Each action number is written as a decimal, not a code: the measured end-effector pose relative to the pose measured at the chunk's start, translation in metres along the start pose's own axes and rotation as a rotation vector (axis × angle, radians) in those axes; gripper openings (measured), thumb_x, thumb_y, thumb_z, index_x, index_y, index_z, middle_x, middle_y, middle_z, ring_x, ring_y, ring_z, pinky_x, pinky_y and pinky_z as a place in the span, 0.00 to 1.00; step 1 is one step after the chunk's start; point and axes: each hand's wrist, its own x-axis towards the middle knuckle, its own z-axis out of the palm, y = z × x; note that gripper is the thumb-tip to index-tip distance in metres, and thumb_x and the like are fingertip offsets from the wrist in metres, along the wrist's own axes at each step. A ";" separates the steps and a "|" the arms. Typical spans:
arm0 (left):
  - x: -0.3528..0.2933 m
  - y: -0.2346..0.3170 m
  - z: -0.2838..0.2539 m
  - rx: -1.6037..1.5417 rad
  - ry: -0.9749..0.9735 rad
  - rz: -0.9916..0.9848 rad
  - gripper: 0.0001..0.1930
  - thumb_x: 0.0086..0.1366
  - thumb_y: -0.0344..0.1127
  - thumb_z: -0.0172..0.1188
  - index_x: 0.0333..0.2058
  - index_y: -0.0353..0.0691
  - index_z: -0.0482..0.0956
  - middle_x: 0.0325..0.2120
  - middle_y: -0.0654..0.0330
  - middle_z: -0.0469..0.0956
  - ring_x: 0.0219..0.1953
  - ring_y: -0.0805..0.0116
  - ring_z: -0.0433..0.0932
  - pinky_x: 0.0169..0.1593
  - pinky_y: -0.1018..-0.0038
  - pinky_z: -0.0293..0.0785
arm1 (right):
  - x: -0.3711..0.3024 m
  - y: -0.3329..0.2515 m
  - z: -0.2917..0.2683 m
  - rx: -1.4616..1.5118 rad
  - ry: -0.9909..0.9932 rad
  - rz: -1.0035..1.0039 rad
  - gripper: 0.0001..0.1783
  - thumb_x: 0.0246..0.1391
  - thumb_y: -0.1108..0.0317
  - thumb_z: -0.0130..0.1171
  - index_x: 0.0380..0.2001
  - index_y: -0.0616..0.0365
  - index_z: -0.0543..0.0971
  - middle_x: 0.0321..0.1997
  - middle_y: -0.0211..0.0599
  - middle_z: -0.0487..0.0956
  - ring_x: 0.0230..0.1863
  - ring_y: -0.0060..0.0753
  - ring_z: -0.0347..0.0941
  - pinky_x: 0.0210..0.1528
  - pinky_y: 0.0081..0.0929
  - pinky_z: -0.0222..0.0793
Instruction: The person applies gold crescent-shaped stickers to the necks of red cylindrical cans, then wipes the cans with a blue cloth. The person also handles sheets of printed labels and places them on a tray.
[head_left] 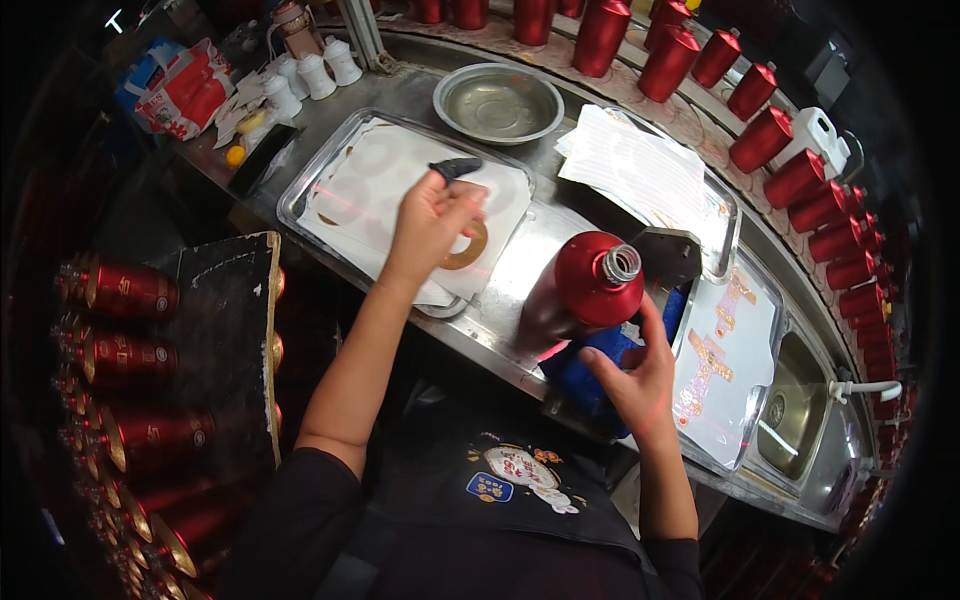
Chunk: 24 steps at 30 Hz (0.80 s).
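The red bottle (580, 290) lay tilted on the table (520, 270), the right hand (635, 375) open against its base, while left of it the left hand (430, 225) pinched a gold ring label (468, 250) over a white-lined tray (330, 170).

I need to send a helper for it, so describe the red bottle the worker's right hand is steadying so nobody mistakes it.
Start at the curved steel counter. Between its two paper-lined trays, a red bottle lies tilted on a blue cloth, with the right hand beside it. Unlike the capped red bottles lined along the back, its silver threaded neck is uncapped.
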 end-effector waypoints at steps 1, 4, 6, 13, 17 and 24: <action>0.005 -0.008 -0.020 0.098 0.074 0.013 0.19 0.66 0.26 0.59 0.56 0.35 0.72 0.42 0.55 0.82 0.35 0.74 0.82 0.33 0.81 0.75 | -0.004 0.000 -0.005 0.024 0.011 0.099 0.48 0.42 0.66 0.74 0.67 0.58 0.65 0.57 0.42 0.78 0.32 0.20 0.73 0.29 0.17 0.65; 0.023 -0.027 -0.077 0.701 0.389 0.020 0.14 0.59 0.25 0.61 0.45 0.34 0.74 0.37 0.54 0.84 0.36 0.58 0.85 0.40 0.66 0.79 | -0.017 0.005 -0.017 0.069 0.087 -0.029 0.42 0.47 0.70 0.69 0.67 0.59 0.67 0.53 0.41 0.78 0.23 0.11 0.63 0.25 0.13 0.58; 0.037 -0.034 -0.114 0.905 0.486 -0.002 0.15 0.57 0.25 0.61 0.45 0.35 0.75 0.37 0.54 0.84 0.39 0.55 0.84 0.43 0.62 0.78 | -0.023 0.010 -0.023 0.089 0.147 -0.034 0.41 0.48 0.72 0.67 0.67 0.57 0.67 0.55 0.41 0.77 0.23 0.10 0.63 0.25 0.11 0.58; 0.130 -0.045 -0.172 1.028 0.352 0.041 0.16 0.54 0.25 0.59 0.43 0.40 0.76 0.41 0.54 0.84 0.45 0.50 0.82 0.49 0.59 0.76 | -0.032 0.028 -0.034 0.110 0.226 0.063 0.38 0.51 0.72 0.67 0.66 0.57 0.69 0.60 0.41 0.75 0.24 0.08 0.63 0.25 0.08 0.57; 0.157 -0.050 -0.165 1.240 0.371 0.010 0.15 0.54 0.26 0.58 0.43 0.41 0.77 0.40 0.53 0.83 0.48 0.49 0.80 0.52 0.58 0.73 | -0.039 0.041 -0.032 0.128 0.231 0.027 0.36 0.52 0.72 0.66 0.66 0.57 0.69 0.61 0.42 0.75 0.25 0.08 0.64 0.26 0.07 0.57; 0.160 -0.045 -0.154 1.303 0.404 -0.092 0.15 0.56 0.28 0.57 0.44 0.41 0.77 0.40 0.52 0.83 0.51 0.50 0.79 0.55 0.58 0.69 | -0.045 0.055 -0.030 0.107 0.310 0.043 0.37 0.53 0.74 0.66 0.66 0.62 0.67 0.62 0.45 0.74 0.31 0.11 0.69 0.28 0.09 0.62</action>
